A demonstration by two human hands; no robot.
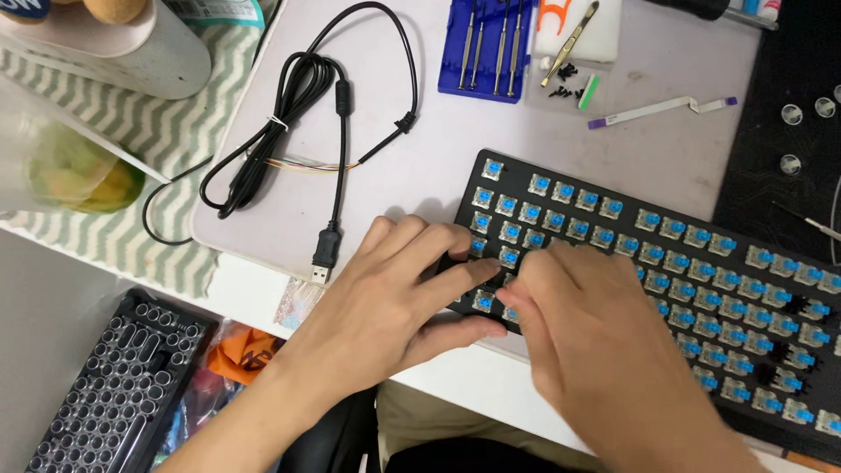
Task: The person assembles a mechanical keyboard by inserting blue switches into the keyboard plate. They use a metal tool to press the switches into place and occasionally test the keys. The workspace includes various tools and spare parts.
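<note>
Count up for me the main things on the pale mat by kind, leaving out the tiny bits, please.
Keyboards with blue switches: 1
Black cables: 1
Blue screwdriver trays: 1
Tweezers: 1
White ribbon strips: 1
Total: 5

The left hand and right hand rest on the keyboard's near-left corner.

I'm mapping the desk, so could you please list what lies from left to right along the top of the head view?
White cylinder → black USB cable → blue screwdriver case → tweezers → white ribbon strip → small clear caps.

left hand (394, 293), right hand (600, 342), keyboard (666, 263) (keycaps off)
</note>
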